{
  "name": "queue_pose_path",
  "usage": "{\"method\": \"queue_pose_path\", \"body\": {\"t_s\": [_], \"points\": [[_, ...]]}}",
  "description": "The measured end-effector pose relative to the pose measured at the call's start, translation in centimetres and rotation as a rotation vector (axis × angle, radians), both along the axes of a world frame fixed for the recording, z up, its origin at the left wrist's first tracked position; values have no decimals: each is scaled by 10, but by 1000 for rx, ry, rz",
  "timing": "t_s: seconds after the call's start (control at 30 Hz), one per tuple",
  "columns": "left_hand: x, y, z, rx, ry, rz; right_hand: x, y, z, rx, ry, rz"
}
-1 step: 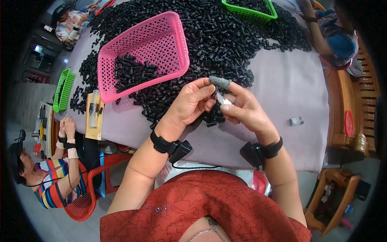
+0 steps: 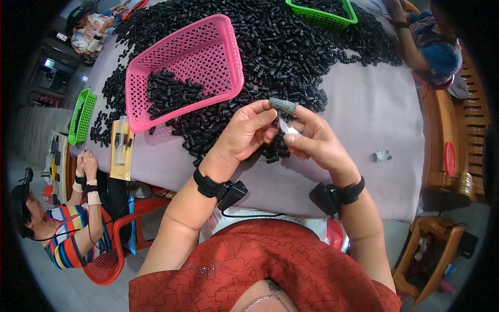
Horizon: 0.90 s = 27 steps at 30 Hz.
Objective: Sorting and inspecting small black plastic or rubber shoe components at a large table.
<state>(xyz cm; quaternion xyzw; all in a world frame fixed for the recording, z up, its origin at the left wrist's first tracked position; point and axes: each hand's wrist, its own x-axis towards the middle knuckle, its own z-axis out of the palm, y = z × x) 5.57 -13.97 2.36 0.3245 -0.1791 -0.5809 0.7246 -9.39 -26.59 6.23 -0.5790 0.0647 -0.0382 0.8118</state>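
Close together over the near edge of the black heap, my two hands meet. My left hand [image 2: 243,130] is closed, pinching a small black piece [image 2: 275,120] between thumb and fingertips. In my right hand [image 2: 316,139], thumb and fingers grip a small blade [image 2: 285,127], its lower end wrapped in something white. The blade's tip reaches the black piece. A grey knitted finger cover [image 2: 283,106] sits on my right index finger. Many more small black pieces [image 2: 280,67] lie heaped beyond my hands. My fingers partly hide the held piece.
A tilted pink basket [image 2: 236,62] holding black pieces rests on the heap, left of my hands. Green baskets [image 2: 343,22] stand farther off. A small clear-grey object [image 2: 382,155] lies right on the cloth-covered table [image 2: 371,104]. Co-workers sit around; one [image 2: 78,223] is at left.
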Motion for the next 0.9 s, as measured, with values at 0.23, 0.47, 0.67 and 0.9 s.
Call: {"method": "queue_pose_path", "body": {"t_s": [0.23, 0.47, 0.67, 0.9], "points": [[-1, -1, 3, -7, 25, 1, 2, 0, -3, 71, 32, 30], [1, 1, 2, -37, 30, -21, 2, -1, -4, 154, 6, 58], [2, 2, 5, -37, 22, -25, 5, 4, -4, 100, -4, 21], [11, 4, 27, -39, -372, 366, 7, -5, -13, 54, 26, -273]]}}
